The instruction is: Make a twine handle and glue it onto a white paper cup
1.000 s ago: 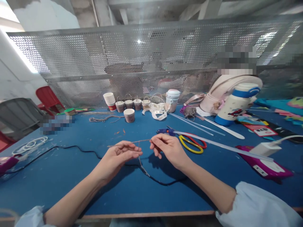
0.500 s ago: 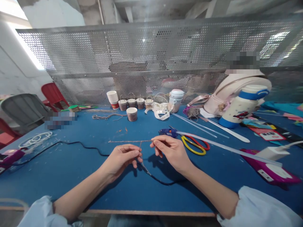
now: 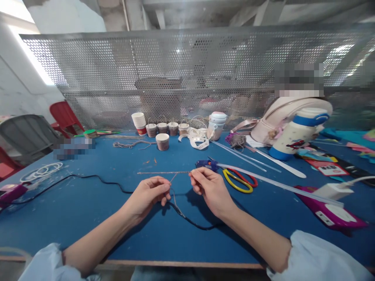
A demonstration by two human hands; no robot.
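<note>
Table (image 3: 88, 222), blue top; grey perforated screen (image 3: 96, 66) behind. Red chairs (image 3: 63, 116) and grey chair (image 3: 23, 132), left; pale wall (image 3: 17, 80); bright light (image 3: 16, 9), upper left.

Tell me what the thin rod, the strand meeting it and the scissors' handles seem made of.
Thin rod: material unclear, perhaps wood or wire; it looks brownish, matte and straight.
Strand: possibly matte yarn, thin and brownish.
Scissors' handles: likely smooth plastic, with even yellow and red colour.
</note>
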